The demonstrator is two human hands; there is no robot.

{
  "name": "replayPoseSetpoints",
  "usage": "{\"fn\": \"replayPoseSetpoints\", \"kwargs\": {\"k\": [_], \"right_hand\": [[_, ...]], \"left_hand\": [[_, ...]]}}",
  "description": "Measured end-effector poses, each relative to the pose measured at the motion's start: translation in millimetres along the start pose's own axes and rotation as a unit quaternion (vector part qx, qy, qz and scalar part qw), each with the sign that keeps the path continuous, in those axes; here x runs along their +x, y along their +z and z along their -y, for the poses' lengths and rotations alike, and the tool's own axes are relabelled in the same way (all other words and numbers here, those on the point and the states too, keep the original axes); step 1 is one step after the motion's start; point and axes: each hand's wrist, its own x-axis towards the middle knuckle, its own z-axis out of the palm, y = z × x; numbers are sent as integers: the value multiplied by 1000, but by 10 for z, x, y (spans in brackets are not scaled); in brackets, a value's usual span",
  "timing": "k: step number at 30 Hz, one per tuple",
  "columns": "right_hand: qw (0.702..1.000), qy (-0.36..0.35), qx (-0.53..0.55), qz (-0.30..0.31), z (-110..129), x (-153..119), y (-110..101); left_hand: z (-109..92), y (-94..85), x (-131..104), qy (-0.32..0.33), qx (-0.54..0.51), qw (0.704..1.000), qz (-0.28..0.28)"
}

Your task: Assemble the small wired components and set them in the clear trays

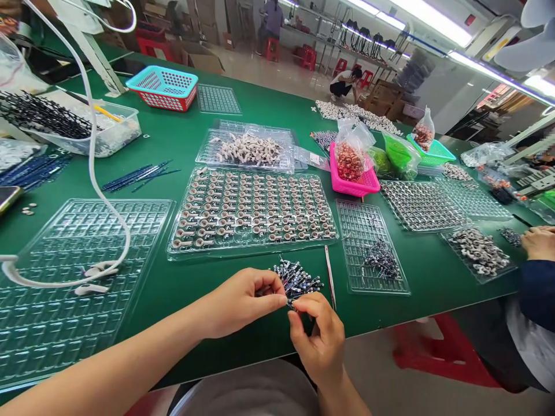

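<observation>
My left hand [254,297] and my right hand [319,335] meet near the front edge of the green table. Both are closed, thumb and forefinger pinching a small dark electronic part [289,303] between them; its shape is mostly hidden by the fingertips. Just beyond the hands lies a pile of small dark, silver-tipped electronic parts [299,278]. A slim pale-and-red tool [330,277], perhaps tweezers, lies to the right of the pile. Farther back, a clear plastic tray [255,245] holds rows of beige earbud shells [255,196].
Left are an empty-celled clear tray [56,323], a white cable [92,144] arching over it, and dark blue strips [134,178]. Behind stand a heap of beige shells [251,149] and a pink basket [353,186]. A co-worker's hand [540,242] rests at right.
</observation>
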Motion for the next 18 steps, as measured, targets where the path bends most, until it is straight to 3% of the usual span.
{"fn": "replayPoseSetpoints", "kwargs": {"k": [7,18], "right_hand": [[999,39,10,7,4,-15,-33],[994,92,52,-16,18,-25,-64]], "left_hand": [[-20,17,9,-6,-68,997,27],[-2,121,-7,-1,-70,997,-33]]}}
